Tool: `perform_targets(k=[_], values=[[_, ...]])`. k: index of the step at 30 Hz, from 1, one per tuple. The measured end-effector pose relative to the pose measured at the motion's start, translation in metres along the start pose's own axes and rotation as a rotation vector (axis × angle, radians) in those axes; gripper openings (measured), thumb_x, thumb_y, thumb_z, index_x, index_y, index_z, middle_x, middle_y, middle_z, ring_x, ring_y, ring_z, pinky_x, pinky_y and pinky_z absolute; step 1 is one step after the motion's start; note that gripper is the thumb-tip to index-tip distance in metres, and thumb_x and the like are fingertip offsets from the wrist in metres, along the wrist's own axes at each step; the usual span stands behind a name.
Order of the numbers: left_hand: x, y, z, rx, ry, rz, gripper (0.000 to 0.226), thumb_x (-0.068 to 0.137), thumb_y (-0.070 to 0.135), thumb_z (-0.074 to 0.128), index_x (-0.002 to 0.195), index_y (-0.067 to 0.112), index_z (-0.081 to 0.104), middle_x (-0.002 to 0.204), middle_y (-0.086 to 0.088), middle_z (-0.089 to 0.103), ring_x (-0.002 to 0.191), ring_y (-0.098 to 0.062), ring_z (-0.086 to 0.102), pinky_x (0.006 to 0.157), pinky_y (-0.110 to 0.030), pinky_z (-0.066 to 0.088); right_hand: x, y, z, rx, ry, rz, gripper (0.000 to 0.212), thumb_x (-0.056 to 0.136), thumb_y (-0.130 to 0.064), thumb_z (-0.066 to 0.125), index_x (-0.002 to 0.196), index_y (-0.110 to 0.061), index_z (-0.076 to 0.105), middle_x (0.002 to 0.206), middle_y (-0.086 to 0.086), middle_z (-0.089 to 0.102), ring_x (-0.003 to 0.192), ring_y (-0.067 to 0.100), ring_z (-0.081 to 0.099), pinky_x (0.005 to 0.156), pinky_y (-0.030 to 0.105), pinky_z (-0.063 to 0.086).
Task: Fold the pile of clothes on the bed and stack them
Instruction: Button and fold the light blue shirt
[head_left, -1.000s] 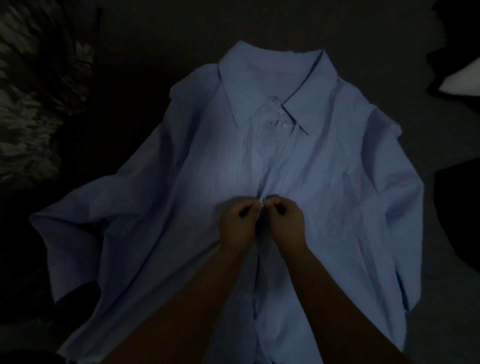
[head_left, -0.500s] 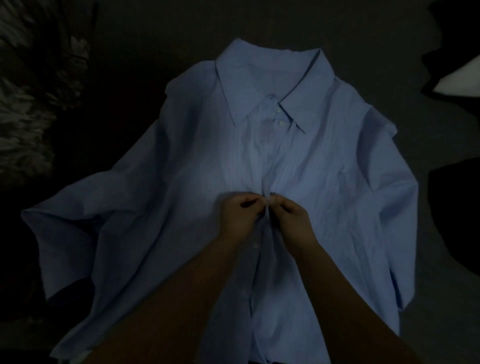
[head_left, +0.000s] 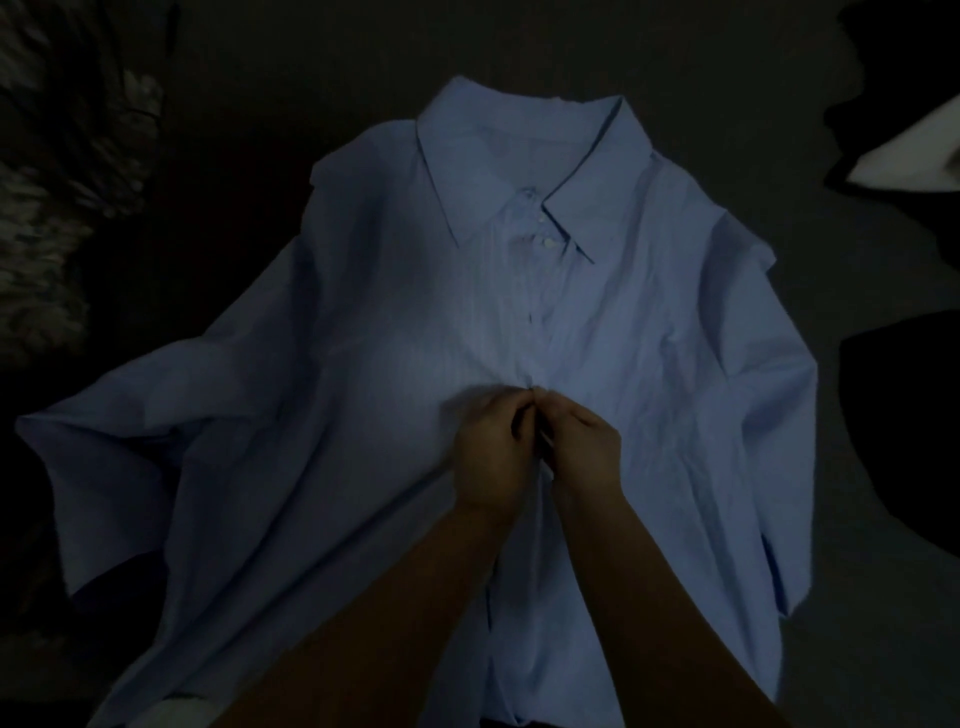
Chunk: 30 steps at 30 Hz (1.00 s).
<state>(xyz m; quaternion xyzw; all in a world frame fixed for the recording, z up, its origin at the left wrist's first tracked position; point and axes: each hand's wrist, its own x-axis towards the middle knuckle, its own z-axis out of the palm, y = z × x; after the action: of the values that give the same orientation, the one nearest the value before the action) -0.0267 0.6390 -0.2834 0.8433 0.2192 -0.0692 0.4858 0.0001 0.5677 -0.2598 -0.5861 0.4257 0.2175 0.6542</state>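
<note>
Buttoning is where I judge this step to be: my left hand and right hand meet knuckle to knuckle at mid-chest, each with fingers curled and pinching one edge of the front placket of the pale blue, collared cotton shirt. The shirt lies face up and spread on the dark grey bed cover, hem nearest me, collar farthest. Below my hands the placket looks open; above them it seems closed up to the two white buttons under the collar. So I reckon the folding proper has not begun: both sleeves lie splayed outward, and I see no folded stack anywhere.

Farther out, a black garment lies at the right edge, a white cloth or pillow beyond it. A dark patterned fabric sits far left. The room is very dim.
</note>
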Motion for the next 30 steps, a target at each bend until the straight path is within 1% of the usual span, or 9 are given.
perform_targets(k=[3, 6, 12, 16, 19, 24, 26, 28, 30], values=[[-0.004, 0.000, -0.001, 0.001, 0.076, 0.011, 0.019, 0.090, 0.013, 0.056, 0.099, 0.007, 0.071, 0.095, -0.009, 0.071, 0.084, -0.020, 0.065, 0.080, -0.030, 0.051, -0.002, -0.003, -0.002, 0.090, -0.053, 0.112, 0.008, 0.086, -0.009, 0.065, 0.082, -0.007, 0.072, 0.081, 0.008, 0.072, 0.077, 0.016, 0.068, 0.082, 0.029, 0.055], [-0.008, -0.001, 0.000, 0.030, 0.106, -0.006, 0.015, 0.091, 0.015, 0.058, 0.088, 0.006, 0.069, 0.085, -0.008, 0.070, 0.075, -0.018, 0.063, 0.072, -0.030, 0.050, 0.002, -0.003, -0.006, 0.105, -0.082, 0.201, 0.012, 0.084, -0.011, 0.068, 0.093, -0.004, 0.070, 0.089, 0.010, 0.072, 0.081, 0.018, 0.068, 0.083, 0.028, 0.055], [-0.004, -0.002, -0.001, 0.009, 0.112, -0.030, 0.015, 0.088, 0.009, 0.061, 0.076, 0.003, 0.066, 0.070, -0.002, 0.061, 0.065, -0.014, 0.055, 0.062, -0.024, 0.040, 0.010, -0.009, -0.010, -0.147, -0.106, 0.038, 0.008, 0.082, -0.006, 0.070, 0.079, -0.013, 0.068, 0.078, 0.001, 0.067, 0.070, 0.008, 0.061, 0.058, 0.008, 0.051], [0.005, 0.002, -0.007, 0.159, 0.068, -0.030, 0.017, 0.088, 0.014, 0.057, 0.076, 0.005, 0.065, 0.073, -0.008, 0.064, 0.069, -0.019, 0.058, 0.065, -0.029, 0.042, 0.017, -0.011, -0.010, -0.311, -0.148, -0.096, 0.011, 0.080, -0.004, 0.071, 0.077, -0.014, 0.068, 0.079, 0.002, 0.068, 0.074, 0.012, 0.064, 0.073, 0.016, 0.054], [0.007, 0.007, -0.013, 0.246, 0.005, -0.029, 0.018, 0.089, 0.016, 0.056, 0.078, 0.007, 0.066, 0.082, -0.010, 0.068, 0.073, -0.017, 0.057, 0.064, -0.023, 0.035, 0.015, -0.008, -0.012, -0.371, -0.118, -0.160, 0.007, 0.081, -0.004, 0.070, 0.085, -0.009, 0.070, 0.088, 0.007, 0.070, 0.084, 0.015, 0.065, 0.083, 0.024, 0.054], [0.002, 0.015, -0.020, 0.425, -0.028, -0.053, 0.022, 0.090, 0.025, 0.052, 0.069, 0.020, 0.048, 0.076, 0.002, 0.054, 0.073, -0.012, 0.049, 0.064, -0.024, 0.030, 0.006, -0.006, -0.014, -0.519, -0.092, -0.350, 0.009, 0.087, -0.004, 0.062, 0.084, -0.003, 0.070, 0.091, 0.011, 0.069, 0.086, 0.019, 0.065, 0.066, 0.016, 0.051], [-0.001, 0.019, -0.021, 0.413, 0.000, -0.093, 0.029, 0.089, 0.025, 0.053, 0.063, 0.020, 0.042, 0.072, 0.007, 0.047, 0.072, -0.010, 0.045, 0.063, -0.023, 0.028, 0.005, -0.002, -0.012, -0.505, -0.061, -0.349, 0.014, 0.086, -0.003, 0.061, 0.088, 0.008, 0.069, 0.092, 0.019, 0.070, 0.084, 0.025, 0.066, 0.073, 0.027, 0.053], [-0.001, 0.021, -0.021, 0.303, 0.002, -0.121, 0.036, 0.086, 0.020, 0.057, 0.055, 0.023, 0.039, 0.064, 0.007, 0.046, 0.069, -0.012, 0.046, 0.059, -0.020, 0.026, 0.006, 0.001, -0.010, -0.422, -0.046, -0.257, 0.014, 0.084, -0.002, 0.062, 0.093, 0.005, 0.070, 0.094, 0.018, 0.070, 0.083, 0.021, 0.064, 0.083, 0.031, 0.054], [0.003, 0.016, -0.021, 0.144, -0.017, -0.161, 0.036, 0.082, 0.014, 0.060, 0.050, 0.022, 0.044, 0.062, -0.004, 0.055, 0.067, -0.018, 0.052, 0.063, -0.026, 0.038, 0.010, 0.003, -0.008, -0.342, -0.050, -0.146, 0.011, 0.083, -0.002, 0.065, 0.091, 0.001, 0.071, 0.096, 0.016, 0.070, 0.087, 0.021, 0.064, 0.088, 0.032, 0.054]])
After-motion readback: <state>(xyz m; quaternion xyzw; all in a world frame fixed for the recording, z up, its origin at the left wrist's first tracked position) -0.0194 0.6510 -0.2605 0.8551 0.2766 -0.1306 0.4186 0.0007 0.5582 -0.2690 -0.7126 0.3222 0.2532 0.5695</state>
